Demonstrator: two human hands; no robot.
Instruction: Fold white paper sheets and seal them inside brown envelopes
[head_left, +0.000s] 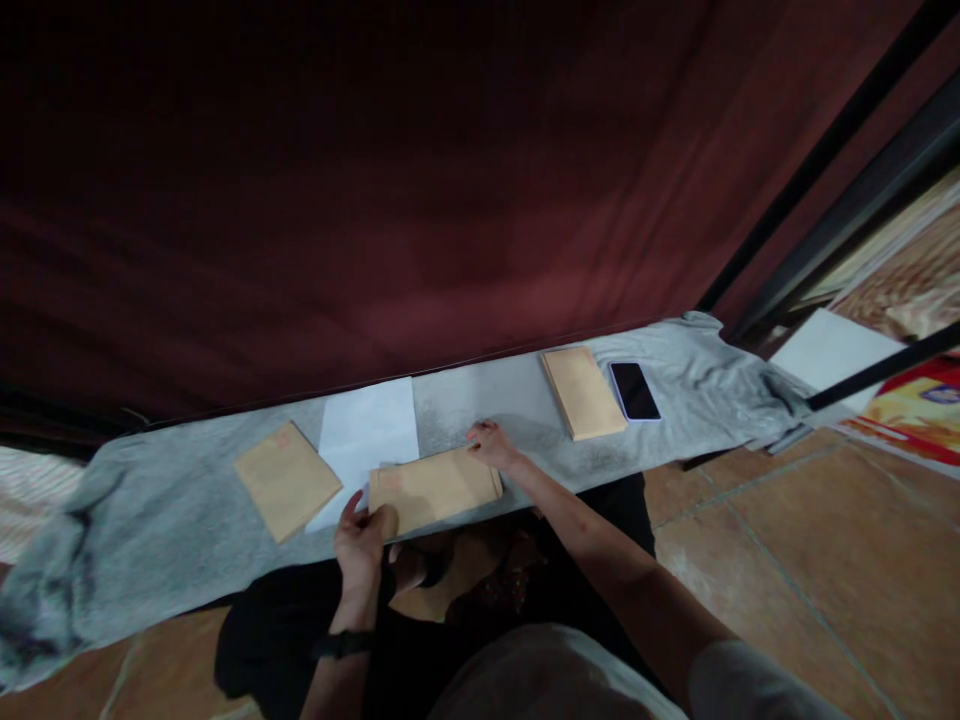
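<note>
A brown envelope (435,488) lies flat on the grey cloth (172,520) right in front of me. My left hand (362,540) grips its left end, thumb on top and fingers curled at the near edge. My right hand (491,445) rests on its far right corner, fingers bent and pressing down. A second brown envelope (286,478) lies to the left, touching a white sheet of paper (369,432) that runs under the middle envelope.
A stack of brown envelopes (583,392) and a dark phone (634,391) lie on the cloth to the right. A dark red curtain (375,200) hangs behind. A white board (829,350) and tiled floor (810,530) are at the right.
</note>
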